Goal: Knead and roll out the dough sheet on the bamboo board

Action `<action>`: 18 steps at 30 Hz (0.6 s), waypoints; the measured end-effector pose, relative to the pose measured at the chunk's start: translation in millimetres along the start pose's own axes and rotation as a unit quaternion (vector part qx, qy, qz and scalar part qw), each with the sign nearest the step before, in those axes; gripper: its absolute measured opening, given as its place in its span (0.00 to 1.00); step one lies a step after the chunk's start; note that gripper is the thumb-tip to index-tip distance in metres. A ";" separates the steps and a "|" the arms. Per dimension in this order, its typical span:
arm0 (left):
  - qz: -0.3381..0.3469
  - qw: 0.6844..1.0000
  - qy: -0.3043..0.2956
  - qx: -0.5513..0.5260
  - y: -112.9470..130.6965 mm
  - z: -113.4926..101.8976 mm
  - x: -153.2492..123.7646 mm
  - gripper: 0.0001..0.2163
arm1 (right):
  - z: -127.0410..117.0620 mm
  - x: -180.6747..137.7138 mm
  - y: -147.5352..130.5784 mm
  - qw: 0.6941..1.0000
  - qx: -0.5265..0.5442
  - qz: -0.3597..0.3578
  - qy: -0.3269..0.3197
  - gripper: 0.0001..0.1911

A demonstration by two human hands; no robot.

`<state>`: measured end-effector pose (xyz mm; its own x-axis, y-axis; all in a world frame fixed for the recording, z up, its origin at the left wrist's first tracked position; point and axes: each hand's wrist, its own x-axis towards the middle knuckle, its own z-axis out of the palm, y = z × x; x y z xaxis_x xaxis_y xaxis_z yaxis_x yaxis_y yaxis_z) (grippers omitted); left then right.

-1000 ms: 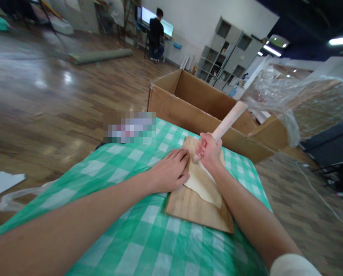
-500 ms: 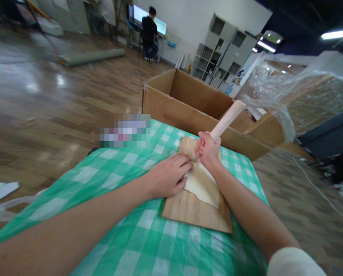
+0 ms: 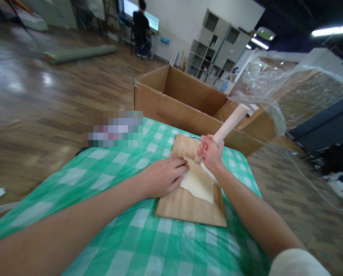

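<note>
A thin, pale sheet of rolled dough [image 3: 198,182] lies on a wooden board [image 3: 185,209], its near edge uneven. My right hand [image 3: 211,151] is wrapped round a wooden rolling pin [image 3: 230,124] near its lower end. The pin slants up and away to the right, with its low tip at the far part of the dough. My left hand [image 3: 165,175] rests at the dough's left side, palm down, fingers stretched out and slightly bent over it. Part of the dough's left edge is hidden under those fingers.
A green checked cloth [image 3: 125,214] covers the table. Beyond it stands a large open cardboard box [image 3: 174,101]. A blurred-out item [image 3: 114,130] sits at the table's left corner. Plastic-wrapped goods [image 3: 300,92] are at right. A person [image 3: 141,28] sits by a screen far back.
My right hand and the rolling pin have shifted slightly right, away from my left fingertips. The whole view has drifted a little, so the board appears further left.
</note>
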<state>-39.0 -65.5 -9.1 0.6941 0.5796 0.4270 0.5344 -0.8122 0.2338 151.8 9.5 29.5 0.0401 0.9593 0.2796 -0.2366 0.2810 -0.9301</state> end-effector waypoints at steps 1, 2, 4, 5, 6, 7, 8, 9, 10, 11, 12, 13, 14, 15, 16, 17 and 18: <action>-0.001 1.000 0.001 0.001 -0.2 0.1 0.0 0.15 | -1.5 -0.7 0.5 1.000 0.001 -0.001 0.000 0.22; 0.000 1.000 0.001 0.000 -0.3 0.0 0.0 0.15 | -2.8 -1.4 0.7 1.000 0.004 -0.003 0.002 0.22; 0.002 1.000 -0.003 -0.003 -0.3 -0.6 0.4 0.15 | -5.0 -2.5 -0.1 1.000 0.007 -0.006 0.009 0.22; 0.004 1.000 -0.007 -0.006 -0.1 -1.1 0.7 0.15 | -6.1 -3.0 -1.3 1.000 0.004 -0.007 0.010 0.22; 0.003 1.000 -0.012 -0.008 0.1 -1.7 1.1 0.15 | -7.3 -3.3 -3.1 1.000 -0.001 -0.008 0.009 0.21; 0.000 1.000 -0.016 -0.012 0.4 -2.1 1.7 0.15 | -8.7 -3.7 -5.3 1.000 -0.004 -0.010 0.008 0.21; -0.004 1.000 -0.019 -0.016 0.7 -2.4 2.2 0.15 | -10.3 -4.0 -7.7 1.000 -0.003 -0.014 0.008 0.21; -0.007 0.999 -0.023 -0.022 1.1 -2.4 2.9 0.16 | -12.2 -4.4 -10.2 1.000 0.002 -0.019 0.012 0.22; -0.008 0.999 -0.026 -0.029 1.6 -2.0 3.6 0.18 | -14.5 -4.9 -12.4 1.000 0.006 -0.022 0.018 0.22; -0.008 0.999 -0.030 -0.034 2.1 -1.4 4.4 0.20 | -17.1 -5.5 -14.3 0.999 0.009 -0.023 0.024 0.22; -0.007 0.999 -0.035 -0.038 2.6 -0.6 5.3 0.22 | -20.1 -6.1 -15.8 0.999 0.008 -0.021 0.030 0.23; -0.006 0.998 -0.042 -0.040 3.2 0.4 6.2 0.25 | -23.4 -6.7 -16.9 0.999 0.003 -0.018 0.033 0.23; -0.006 0.998 -0.051 -0.039 3.8 1.5 7.4 0.27 | -26.9 -7.0 -17.8 0.999 -0.004 -0.014 0.034 0.23; -0.009 0.997 -0.061 -0.037 4.5 2.6 8.6 0.28 | -30.7 -7.3 -18.7 0.999 -0.010 -0.014 0.034 0.23; -0.014 0.997 -0.070 -0.034 5.3 3.8 10.0 0.29 | -34.7 -7.4 -19.6 0.999 -0.012 -0.018 0.035 0.23; -0.020 0.996 -0.078 -0.030 6.3 5.0 11.5 0.29 | -38.7 -7.5 -20.7 0.999 -0.012 -0.026 0.039 0.23; -0.026 0.996 -0.082 -0.025 7.6 6.3 13.0 0.29 | -42.6 -7.6 -21.8 0.998 -0.011 -0.031 0.044 0.23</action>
<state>-22.9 -63.7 -7.3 0.7375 0.6212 0.2649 0.5506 -0.7802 0.2969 198.1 -2.7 37.5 0.1399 0.9384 0.3161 -0.2096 0.3401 -0.9168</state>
